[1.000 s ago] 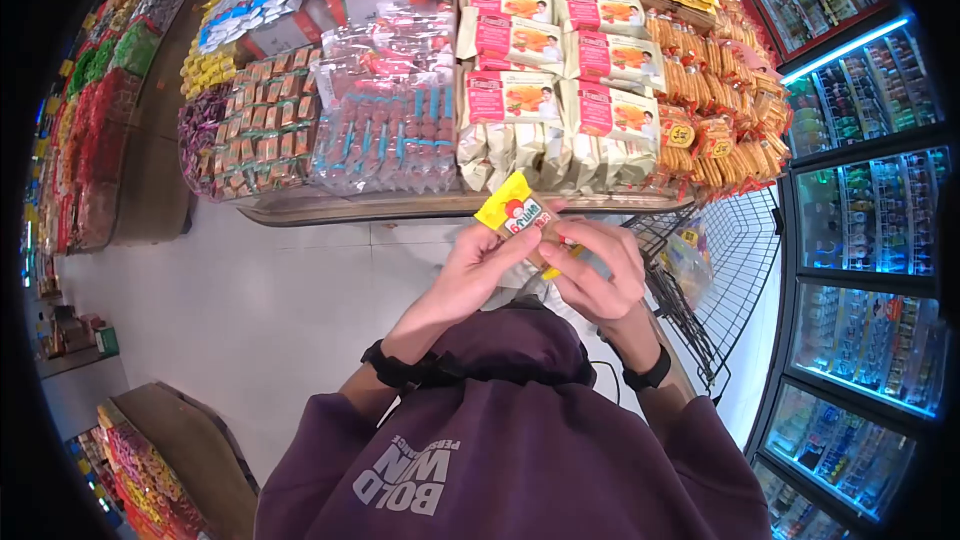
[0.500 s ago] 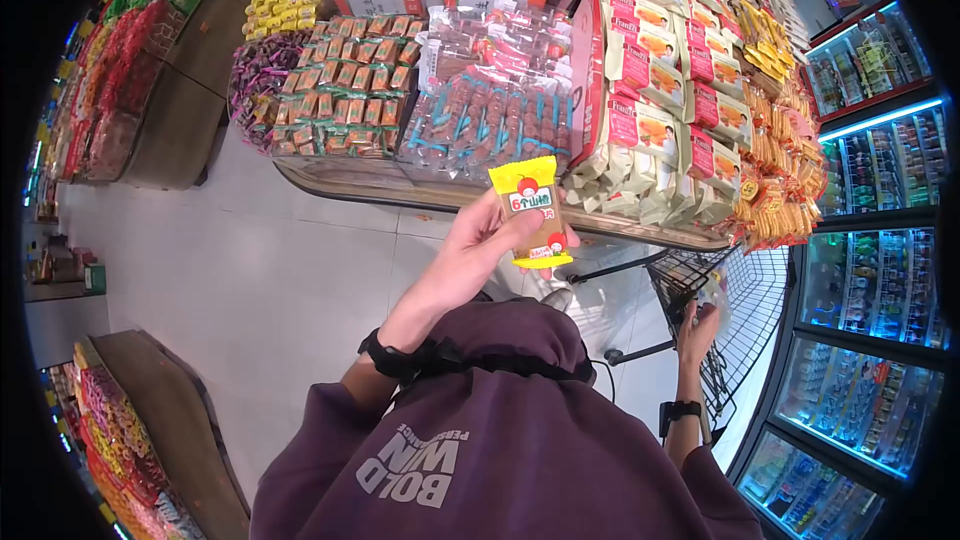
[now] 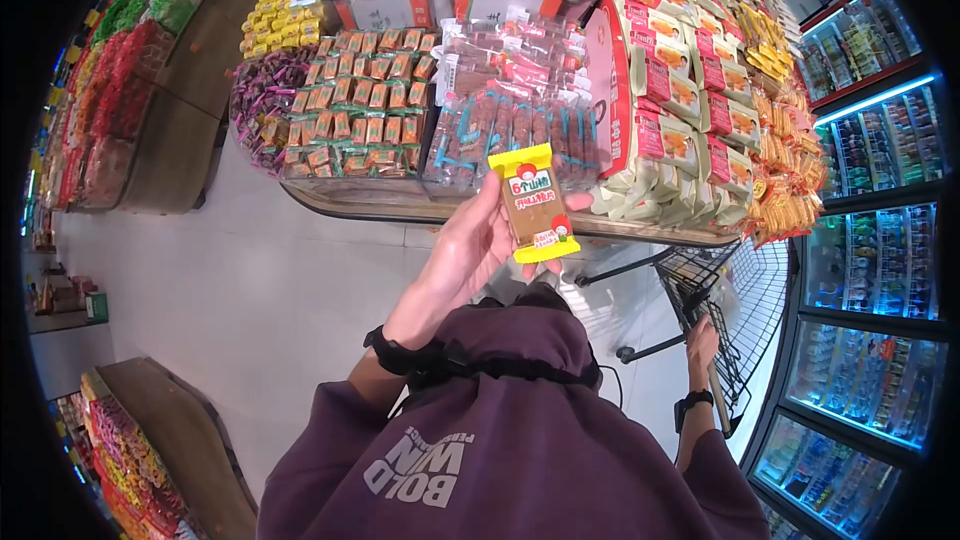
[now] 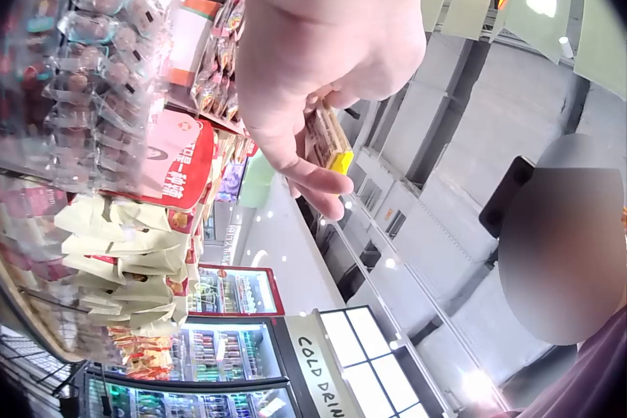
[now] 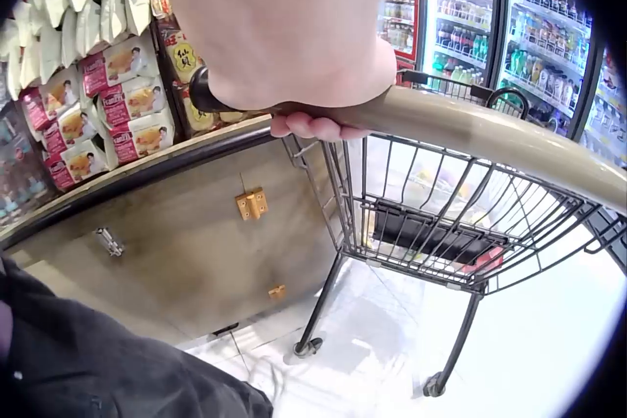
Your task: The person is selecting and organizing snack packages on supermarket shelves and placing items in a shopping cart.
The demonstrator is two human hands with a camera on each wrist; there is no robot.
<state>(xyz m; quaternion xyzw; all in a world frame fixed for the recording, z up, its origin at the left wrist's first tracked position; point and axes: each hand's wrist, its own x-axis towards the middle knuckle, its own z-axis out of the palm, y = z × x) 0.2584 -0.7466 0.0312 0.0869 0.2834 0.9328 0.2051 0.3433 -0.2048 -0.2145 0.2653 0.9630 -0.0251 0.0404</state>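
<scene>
My left hand holds a hawthorn snack packet with yellow ends, a brown middle and red cartoon figures. The thumb lies along the packet's left edge, and fingertips show beyond its right side and lower end. From the left wrist, the packet appears edge-on between the thumb and fingers. Off to the right, my right hand is on the shopping cart. Its fingers curl round the brown handle in the right wrist view, near the handle's black end cap.
In front stands a wooden display counter heaped with small wrapped sweets, brown snack sticks and cream-and-pink bags. Lit drink fridges line the right. Another display stands at the left.
My right hand has left the packet and moved right to the cart handle. The left hand keeps the packet, now turned more upright with its printed front uncovered. The view has swung right.
</scene>
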